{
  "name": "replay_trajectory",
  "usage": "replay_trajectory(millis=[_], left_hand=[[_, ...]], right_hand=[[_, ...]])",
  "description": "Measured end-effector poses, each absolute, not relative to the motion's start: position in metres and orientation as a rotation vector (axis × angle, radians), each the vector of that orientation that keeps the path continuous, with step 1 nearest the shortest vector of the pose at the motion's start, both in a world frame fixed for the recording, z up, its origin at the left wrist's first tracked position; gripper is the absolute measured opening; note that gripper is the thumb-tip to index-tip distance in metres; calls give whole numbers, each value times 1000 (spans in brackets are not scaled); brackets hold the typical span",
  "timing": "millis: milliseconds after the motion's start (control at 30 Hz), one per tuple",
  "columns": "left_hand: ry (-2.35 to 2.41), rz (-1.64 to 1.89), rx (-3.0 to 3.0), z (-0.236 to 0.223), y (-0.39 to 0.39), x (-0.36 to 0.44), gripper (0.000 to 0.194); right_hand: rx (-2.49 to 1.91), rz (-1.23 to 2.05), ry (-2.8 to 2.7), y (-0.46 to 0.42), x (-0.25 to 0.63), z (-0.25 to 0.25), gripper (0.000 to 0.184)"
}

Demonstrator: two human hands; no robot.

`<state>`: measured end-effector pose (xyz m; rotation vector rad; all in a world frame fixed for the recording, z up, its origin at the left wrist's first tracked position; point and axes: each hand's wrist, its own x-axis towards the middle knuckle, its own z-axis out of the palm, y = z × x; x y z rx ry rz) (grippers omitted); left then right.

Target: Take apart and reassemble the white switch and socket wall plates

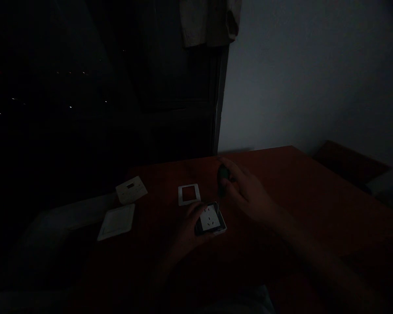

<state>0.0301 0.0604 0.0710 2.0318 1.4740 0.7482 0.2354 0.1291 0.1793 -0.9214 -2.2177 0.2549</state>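
On the tabletop (288, 183), left hand (189, 227) clamps the socket (210, 219), probably to brace it against the screwdriver (223, 176) gripped near-upright in right hand (247, 190)

The left fingers (194, 210) grip a socket (210, 219) — the right fingers (234, 170) hold a screwdriver (223, 176) at its edge.

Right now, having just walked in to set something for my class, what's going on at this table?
In dim light, a person's left hand steadies a white-faced socket by its sides on the reddish table. The right hand holds a dark green-handled screwdriver, shaft down at the socket's dark border; it's too dark to tell whether its tip sits in a screw. A white square frame lies just beyond the left hand, and two pale plates lie further left.
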Motion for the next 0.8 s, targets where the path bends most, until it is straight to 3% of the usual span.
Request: replay_trajectory(millis=[133, 300, 467, 800], left_hand=[[1467, 753, 2005, 67, 61, 29, 71], [1461, 753, 2014, 69, 61, 29, 70], [1470, 740, 2005, 70, 61, 30, 70], [1483, 715, 2026, 73, 60, 29, 73]], right_hand=[[-903, 341, -2181, 127, 236, 178, 48], [-987, 174, -2176, 127, 236, 175, 48], [-763, 321, -2182, 126, 239, 173, 46], [-868, 374, -2118, 123, 234, 173, 41]])
